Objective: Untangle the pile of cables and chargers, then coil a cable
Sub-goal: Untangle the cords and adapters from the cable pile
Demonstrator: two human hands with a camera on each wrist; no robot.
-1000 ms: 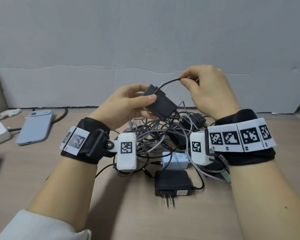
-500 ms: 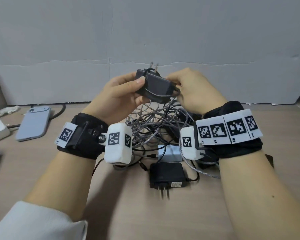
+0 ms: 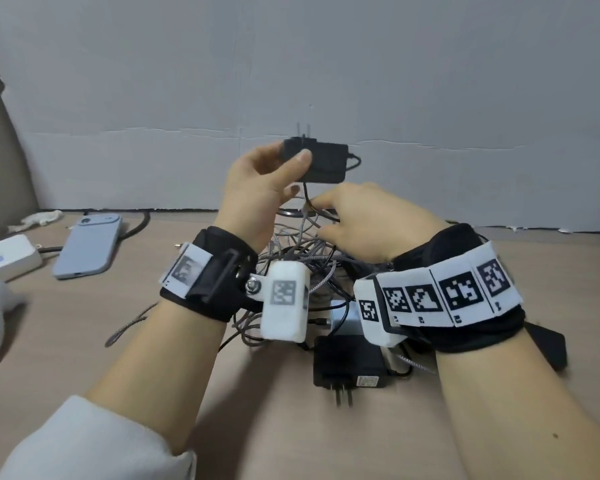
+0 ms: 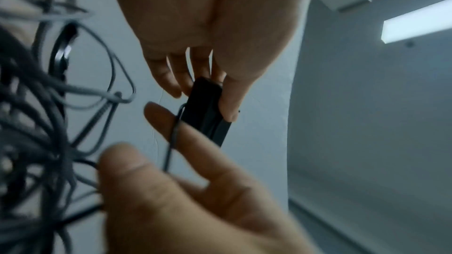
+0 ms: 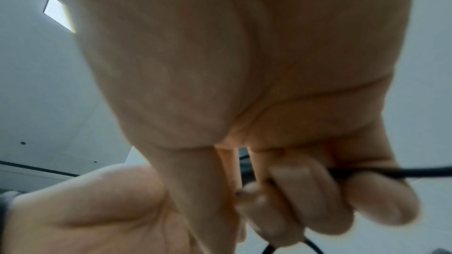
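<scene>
Black charger (image 3: 321, 161): lifted above the cable pile (image 3: 302, 258), prongs pointing up, held by the left hand (image 3: 257, 195) with the thumb across its near face and the fingers (image 4: 178, 76) curled behind it. In the left wrist view the same charger shows edge-on between thumb and fingers.

Thin black cable (image 3: 307, 195): runs from the right end of the charger, loops round and drops below it to the right hand (image 3: 371, 223). That hand pinches it just under the charger; in the right wrist view the fingers (image 5: 305, 196) are curled around a black cable.

Cable pile: grey braided and black cords, tangled together, lying on the wooden worktop (image 3: 118, 334) near its middle, below both hands and partly hidden by the wrists.

Second black charger (image 3: 349, 365): flat on the worktop at the near edge of the pile, prongs pointing toward the person.

White charger (image 3: 343, 317): just behind the second black one, largely covered by the wrist-worn cameras.

Grey braided cable end (image 3: 129, 327): trails from the pile toward the left side of the worktop.

Blue-grey phone (image 3: 89, 245): face down toward the far left corner, well apart from the pile.

White box (image 3: 9, 258): at the left edge, beside the phone.

Black flat thing (image 3: 548, 344): on the worktop, partly hidden under the right wrist; kind cannot be told.
</scene>
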